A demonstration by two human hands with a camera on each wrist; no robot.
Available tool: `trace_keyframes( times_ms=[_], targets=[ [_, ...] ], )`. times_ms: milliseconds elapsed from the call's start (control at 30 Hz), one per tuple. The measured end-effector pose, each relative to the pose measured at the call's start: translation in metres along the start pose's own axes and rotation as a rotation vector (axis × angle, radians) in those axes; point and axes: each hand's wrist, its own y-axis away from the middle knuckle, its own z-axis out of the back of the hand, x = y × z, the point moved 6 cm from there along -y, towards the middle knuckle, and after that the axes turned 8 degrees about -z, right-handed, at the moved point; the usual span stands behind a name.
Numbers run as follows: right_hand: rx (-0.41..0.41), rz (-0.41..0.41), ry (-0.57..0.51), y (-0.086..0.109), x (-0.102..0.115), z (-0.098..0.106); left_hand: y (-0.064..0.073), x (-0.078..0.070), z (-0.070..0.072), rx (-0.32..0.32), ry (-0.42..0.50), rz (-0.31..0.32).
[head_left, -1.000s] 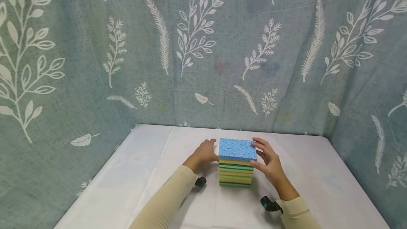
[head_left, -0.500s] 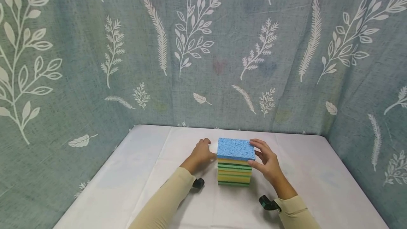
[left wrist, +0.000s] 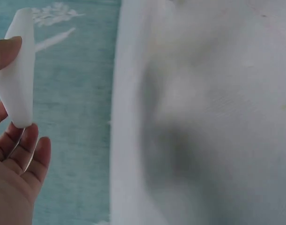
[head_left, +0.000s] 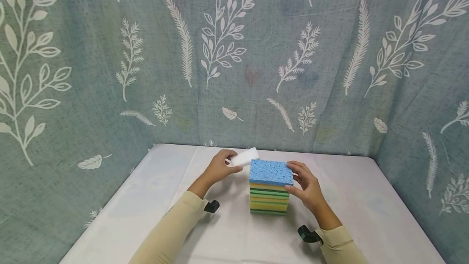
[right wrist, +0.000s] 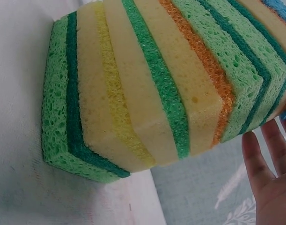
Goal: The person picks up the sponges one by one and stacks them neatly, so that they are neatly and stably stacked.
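Observation:
A stack of sponges point(head_left: 269, 199) stands upright on the table, its layers green, yellow and cream, with a blue sponge point(head_left: 271, 172) lying flat on top. My right hand point(head_left: 307, 184) holds the upper right end of this stack, thumb at the front corner and fingertips farther back. In the right wrist view, green, cream and orange sponge layers point(right wrist: 157, 79) fill most of the picture, with fingers point(right wrist: 269, 150) against the upper ones. To the left, my left hand point(head_left: 218, 166) pinches a white sponge point(head_left: 244, 157) between thumb and fingers, raised behind the stack's left side.
A white cloth-covered table point(head_left: 146, 215) lies under both hands. Behind it and at the sides hangs a blue-green curtain point(head_left: 234, 72) with white leaf prints. Dark wrist cameras point(head_left: 309, 234) jut from both sleeves.
My left hand has moved left, away from the stack, and lifted the white sponge into plain view. The right hand stays at the stack.

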Motion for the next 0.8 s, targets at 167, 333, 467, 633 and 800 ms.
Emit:
trace_keyframes(
  times_ms=[167, 333, 467, 633, 800],
  targets=[
    [0.002, 0.016, 0.002, 0.000, 0.001, 0.001, 0.002, -0.019, 0.022, -0.027, 0.030, -0.065],
    [0.005, 0.010, 0.016, 0.000, -0.006, 0.002, 0.005, -0.035, 0.037, -0.010, 0.050, -0.139],
    [0.007, -0.029, 0.020, 0.000, -0.022, 0.004, 0.006, -0.046, 0.046, -0.007, 0.040, -0.179],
    [0.015, -0.078, 0.022, 0.000, -0.036, 0.006, 0.006, -0.067, 0.051, 0.004, 0.041, -0.238],
    [0.006, -0.122, 0.053, -0.001, -0.039, 0.007, 0.007, -0.087, 0.050, 0.032, 0.060, -0.303]
  ],
)
